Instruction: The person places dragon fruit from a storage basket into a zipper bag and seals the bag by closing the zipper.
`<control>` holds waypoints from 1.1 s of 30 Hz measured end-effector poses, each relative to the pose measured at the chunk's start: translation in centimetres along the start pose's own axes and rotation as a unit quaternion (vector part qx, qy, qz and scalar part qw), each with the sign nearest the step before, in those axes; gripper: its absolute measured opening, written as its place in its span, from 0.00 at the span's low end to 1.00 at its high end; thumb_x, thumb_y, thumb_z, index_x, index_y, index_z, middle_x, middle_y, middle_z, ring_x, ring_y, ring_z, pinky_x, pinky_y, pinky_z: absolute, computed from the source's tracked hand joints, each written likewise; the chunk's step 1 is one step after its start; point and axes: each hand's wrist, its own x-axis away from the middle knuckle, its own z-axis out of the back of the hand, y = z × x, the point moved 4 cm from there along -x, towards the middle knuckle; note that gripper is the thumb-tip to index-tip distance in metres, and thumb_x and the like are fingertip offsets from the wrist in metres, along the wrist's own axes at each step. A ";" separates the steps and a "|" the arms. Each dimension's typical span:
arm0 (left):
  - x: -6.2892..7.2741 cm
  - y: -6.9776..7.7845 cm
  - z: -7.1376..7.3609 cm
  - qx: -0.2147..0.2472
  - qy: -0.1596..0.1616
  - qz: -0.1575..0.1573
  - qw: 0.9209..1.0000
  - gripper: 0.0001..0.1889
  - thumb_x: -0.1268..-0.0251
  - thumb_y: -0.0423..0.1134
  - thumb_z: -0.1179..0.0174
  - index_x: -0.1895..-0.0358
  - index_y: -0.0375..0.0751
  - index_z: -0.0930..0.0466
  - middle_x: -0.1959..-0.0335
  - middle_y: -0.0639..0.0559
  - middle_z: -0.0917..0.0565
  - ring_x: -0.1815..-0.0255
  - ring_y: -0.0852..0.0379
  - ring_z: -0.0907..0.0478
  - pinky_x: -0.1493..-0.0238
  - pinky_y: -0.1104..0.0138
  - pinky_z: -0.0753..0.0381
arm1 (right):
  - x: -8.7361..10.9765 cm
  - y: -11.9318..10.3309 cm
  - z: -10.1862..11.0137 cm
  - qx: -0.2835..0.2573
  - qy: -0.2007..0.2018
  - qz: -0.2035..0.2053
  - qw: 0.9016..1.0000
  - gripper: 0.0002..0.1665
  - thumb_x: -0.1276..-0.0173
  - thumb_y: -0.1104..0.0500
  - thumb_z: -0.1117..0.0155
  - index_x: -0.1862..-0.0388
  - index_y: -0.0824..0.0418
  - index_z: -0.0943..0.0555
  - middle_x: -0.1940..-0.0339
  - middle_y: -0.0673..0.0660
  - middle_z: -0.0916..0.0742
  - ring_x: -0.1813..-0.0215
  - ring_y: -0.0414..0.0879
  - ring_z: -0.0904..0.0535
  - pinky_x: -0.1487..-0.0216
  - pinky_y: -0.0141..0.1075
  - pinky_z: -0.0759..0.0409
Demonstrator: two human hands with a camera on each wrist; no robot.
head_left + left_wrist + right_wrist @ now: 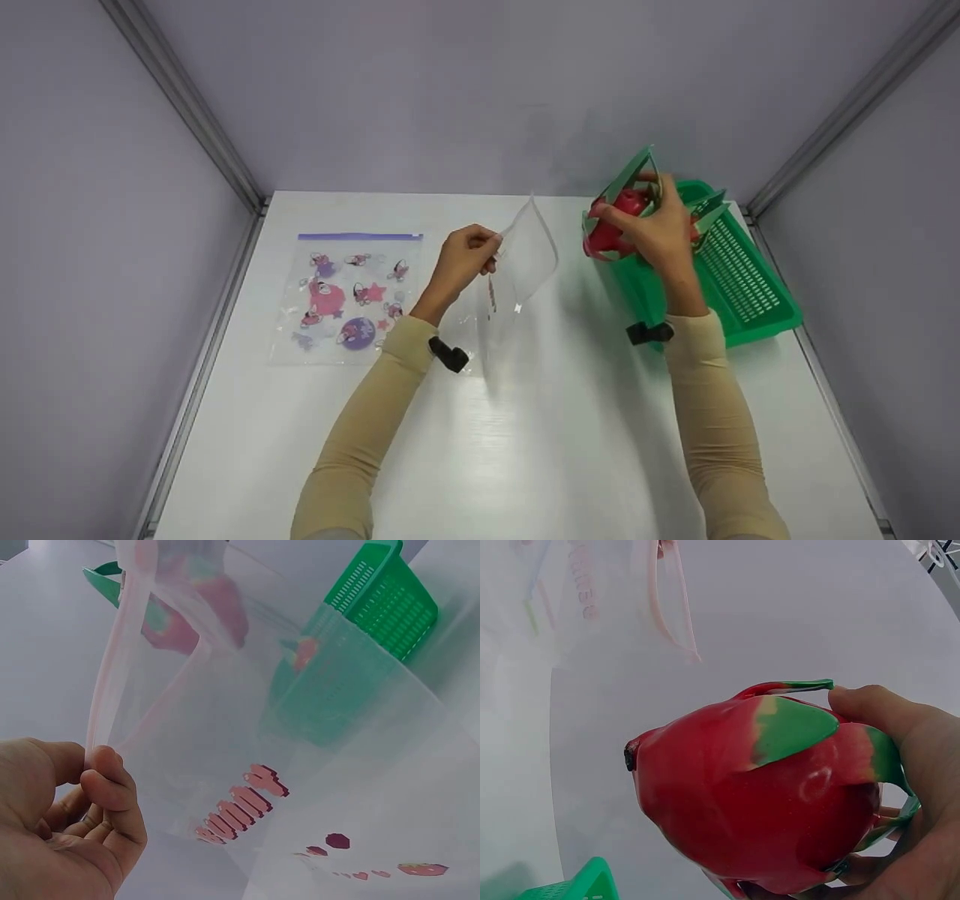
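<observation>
My left hand pinches the rim of a clear zip bag between thumb and fingers. The bag hangs over the middle of the table with its mouth gaping toward the right; pink lettering runs across its side. In my right hand is a red dragon fruit with green-tipped scales, gripped from its leafy end. The fruit is up above the left rim of a green basket, to the right of the bag. Its dark-tipped end points toward the bag side in the right wrist view.
Another red and green piece shows behind my right hand, at the basket. A second zip bag, with a purple strip and pink and purple prints, lies flat on the left of the white table. Grey walls enclose the back and sides.
</observation>
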 end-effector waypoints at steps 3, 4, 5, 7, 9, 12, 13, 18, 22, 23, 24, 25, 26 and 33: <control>0.1 0.0 -0.1 -0.002 -0.003 0.001 1.000 0.10 0.19 0.38 0.39 0.51 0.34 0.15 0.64 0.33 0.15 0.76 0.63 0.21 0.70 0.74 0.21 | 0.2 -0.2 -0.1 -0.003 0.000 0.006 1.000 0.45 0.39 0.43 0.17 0.28 0.51 0.29 0.33 0.58 0.18 0.32 0.49 0.23 0.32 0.57 0.16; 0.1 0.0 -0.2 -0.002 -0.004 0.000 1.000 0.10 0.19 0.38 0.40 0.51 0.34 0.15 0.64 0.33 0.15 0.76 0.63 0.21 0.70 0.74 0.20 | 0.2 -0.2 -0.1 -0.003 0.000 0.009 1.000 0.45 0.39 0.43 0.17 0.28 0.51 0.29 0.33 0.58 0.18 0.33 0.49 0.23 0.32 0.56 0.16; 0.1 0.0 -0.2 -0.002 -0.005 -0.001 1.000 0.10 0.19 0.38 0.40 0.51 0.34 0.15 0.65 0.34 0.15 0.75 0.63 0.21 0.70 0.73 0.20 | 0.3 -0.3 -0.2 -0.005 0.000 0.012 1.000 0.45 0.39 0.43 0.17 0.28 0.51 0.29 0.34 0.58 0.18 0.33 0.49 0.23 0.32 0.56 0.16; 0.2 0.0 -0.3 -0.002 -0.008 -0.002 1.000 0.10 0.18 0.39 0.40 0.51 0.34 0.15 0.67 0.40 0.15 0.75 0.63 0.21 0.69 0.73 0.20 | 0.3 -0.4 -0.2 -0.006 -0.001 0.017 1.000 0.45 0.38 0.43 0.17 0.28 0.51 0.29 0.35 0.58 0.17 0.35 0.49 0.22 0.33 0.56 0.15; 0.2 -0.1 -0.4 -0.001 -0.010 -0.003 1.000 0.10 0.18 0.39 0.40 0.51 0.35 0.15 0.70 0.47 0.16 0.75 0.63 0.20 0.69 0.73 0.20 | 0.4 -0.5 -0.3 -0.007 -0.004 0.020 1.000 0.45 0.38 0.44 0.17 0.28 0.52 0.29 0.35 0.58 0.18 0.35 0.48 0.22 0.34 0.55 0.15; 0.2 -0.2 -0.6 0.002 -0.013 -0.003 1.000 0.10 0.18 0.39 0.40 0.51 0.35 0.15 0.71 0.52 0.17 0.75 0.63 0.20 0.69 0.73 0.20 | 0.5 -0.8 -0.4 -0.008 -0.007 0.024 1.000 0.46 0.38 0.45 0.17 0.27 0.53 0.30 0.36 0.58 0.18 0.35 0.48 0.22 0.34 0.54 0.15; 0.2 -0.2 -0.6 0.003 -0.014 -0.004 1.000 0.10 0.18 0.39 0.40 0.51 0.35 0.15 0.71 0.52 0.17 0.75 0.62 0.20 0.69 0.72 0.20 | 0.5 -0.9 -0.4 -0.007 -0.007 0.026 1.000 0.46 0.38 0.45 0.17 0.27 0.53 0.30 0.36 0.57 0.18 0.35 0.47 0.22 0.34 0.54 0.15; 0.1 -0.4 -0.8 0.006 -0.015 -0.004 1.000 0.10 0.18 0.39 0.40 0.50 0.34 0.15 0.71 0.50 0.17 0.75 0.62 0.20 0.69 0.72 0.20 | 0.7 -1.5 -0.5 -0.003 -0.006 0.036 0.999 0.47 0.38 0.45 0.17 0.26 0.54 0.30 0.36 0.58 0.17 0.36 0.47 0.22 0.35 0.54 0.14; 0.1 -0.6 -1.0 0.004 -0.016 0.003 1.000 0.10 0.18 0.39 0.40 0.50 0.34 0.15 0.68 0.43 0.15 0.75 0.62 0.20 0.69 0.72 0.20 | 0.9 -1.7 -0.6 -0.002 -0.007 0.036 0.999 0.46 0.38 0.45 0.17 0.26 0.53 0.30 0.36 0.59 0.17 0.36 0.48 0.22 0.35 0.54 0.14; 0.1 -0.6 -1.0 0.004 -0.016 0.004 1.000 0.10 0.18 0.38 0.40 0.50 0.34 0.15 0.67 0.41 0.15 0.75 0.62 0.20 0.69 0.72 0.20 | 0.9 -1.7 -0.6 -0.003 -0.007 0.036 0.999 0.46 0.38 0.45 0.17 0.26 0.53 0.29 0.36 0.59 0.17 0.37 0.48 0.22 0.35 0.54 0.14; 0.1 -0.7 -1.1 0.005 -0.017 0.004 1.000 0.10 0.18 0.38 0.40 0.50 0.34 0.15 0.66 0.39 0.15 0.75 0.62 0.20 0.69 0.73 0.20 | 0.9 -1.7 -0.7 -0.005 -0.007 0.036 0.999 0.46 0.38 0.46 0.17 0.26 0.53 0.29 0.37 0.59 0.17 0.37 0.48 0.22 0.35 0.54 0.14; 0.0 -0.7 -1.1 0.006 -0.017 0.005 1.000 0.10 0.18 0.38 0.40 0.50 0.34 0.15 0.66 0.38 0.15 0.75 0.62 0.20 0.69 0.73 0.20 | 0.9 -1.8 -0.7 -0.006 -0.007 0.037 0.999 0.45 0.38 0.46 0.18 0.26 0.53 0.29 0.37 0.59 0.17 0.37 0.48 0.21 0.35 0.53 0.14; 0.0 -0.7 -1.2 0.007 -0.018 0.005 1.000 0.10 0.18 0.38 0.40 0.50 0.33 0.15 0.65 0.37 0.15 0.75 0.62 0.20 0.69 0.73 0.20 | 0.9 -1.9 -0.8 -0.008 -0.007 0.038 0.999 0.45 0.38 0.47 0.17 0.27 0.53 0.29 0.37 0.59 0.17 0.37 0.48 0.21 0.35 0.53 0.14; 0.0 -0.7 -1.4 0.005 -0.018 0.007 1.000 0.10 0.18 0.38 0.40 0.50 0.33 0.15 0.69 0.44 0.15 0.75 0.63 0.21 0.70 0.73 0.20 | 1.1 -2.5 -1.0 -0.017 -0.007 0.045 0.999 0.45 0.38 0.49 0.17 0.26 0.55 0.28 0.38 0.58 0.16 0.37 0.46 0.22 0.35 0.50 0.14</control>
